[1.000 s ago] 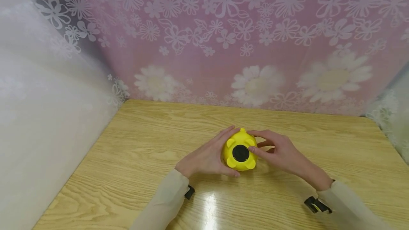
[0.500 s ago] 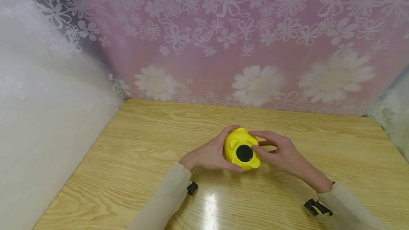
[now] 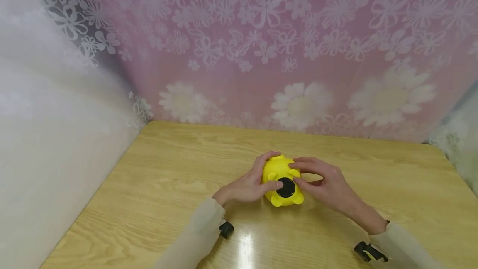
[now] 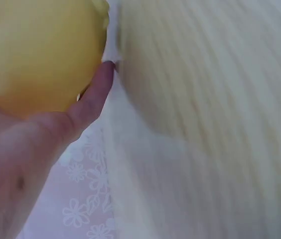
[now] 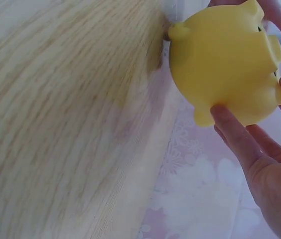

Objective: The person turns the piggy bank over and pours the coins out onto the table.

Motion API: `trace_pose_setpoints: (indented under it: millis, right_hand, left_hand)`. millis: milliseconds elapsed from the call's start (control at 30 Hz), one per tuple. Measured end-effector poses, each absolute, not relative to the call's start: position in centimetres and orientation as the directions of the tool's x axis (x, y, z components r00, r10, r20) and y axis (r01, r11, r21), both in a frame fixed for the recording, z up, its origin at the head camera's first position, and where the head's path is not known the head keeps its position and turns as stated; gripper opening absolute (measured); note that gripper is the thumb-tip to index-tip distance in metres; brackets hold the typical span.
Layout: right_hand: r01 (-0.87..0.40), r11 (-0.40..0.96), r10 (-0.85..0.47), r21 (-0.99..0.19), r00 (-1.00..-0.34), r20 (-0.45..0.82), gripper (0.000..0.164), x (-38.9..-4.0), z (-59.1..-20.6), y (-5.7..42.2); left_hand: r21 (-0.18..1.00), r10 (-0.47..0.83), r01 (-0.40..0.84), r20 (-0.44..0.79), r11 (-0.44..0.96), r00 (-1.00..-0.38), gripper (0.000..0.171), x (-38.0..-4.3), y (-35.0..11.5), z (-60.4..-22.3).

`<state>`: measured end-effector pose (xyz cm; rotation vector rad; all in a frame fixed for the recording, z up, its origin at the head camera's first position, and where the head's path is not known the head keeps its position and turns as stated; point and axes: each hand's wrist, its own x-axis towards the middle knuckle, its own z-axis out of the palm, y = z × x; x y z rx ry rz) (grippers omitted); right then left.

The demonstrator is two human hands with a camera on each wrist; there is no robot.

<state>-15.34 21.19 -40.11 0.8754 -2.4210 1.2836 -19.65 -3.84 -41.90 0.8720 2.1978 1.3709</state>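
A round yellow piggy bank [image 3: 274, 169] is held between both hands in the head view, its underside with stubby feet and a round black plug [image 3: 286, 190] turned up. My left hand [image 3: 244, 186] grips it from the left, the thumb lying onto the plug's edge. From the right, my right hand [image 3: 330, 186] holds it with thumb and fingers around a foot beside the plug. The right wrist view gives the pig's smooth body [image 5: 220, 64] with the right fingertips [image 5: 222, 114] touching it. Only a blank yellow side [image 4: 41, 55] shows in the left wrist view.
A wood-grain table [image 3: 168, 169] lies under the hands. Pink floral cloth [image 3: 239, 74] hangs along its back edge, and a pale cloth [image 3: 67, 136] hangs on the left. Black straps [image 3: 225, 229] sit at both wrists.
The piggy bank has tilted slightly, shifting its plug a little right and nearer. My left thumb has moved from the near side up onto the plug. The right hand keeps its hold.
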Motion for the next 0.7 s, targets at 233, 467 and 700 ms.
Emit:
trace_pose_setpoints:
  millis: [233,467,700]
  right_hand:
    - [-0.658,0.376,-0.367,-0.653,-0.753,0.547,0.045,-15.05,-39.81,21.18]
    - [-0.656,0.38,-0.344,-0.653,-0.755,0.558,0.044,-14.96,-39.4,21.15]
    - [-0.67,0.376,-0.319,-0.64,-0.742,0.59,0.048,-14.9,-39.53,21.21]
  left_hand:
    - [0.963,0.685,0.196,0.016,0.186,-0.728,0.057,-19.46,-3.49,-41.73]
    - [0.98,0.694,0.167,0.047,0.107,-0.718,0.059,-19.7,-3.23,-41.82]
    - [0.983,0.683,0.15,0.04,0.103,-0.729,0.055,-19.66,-2.95,-41.43]
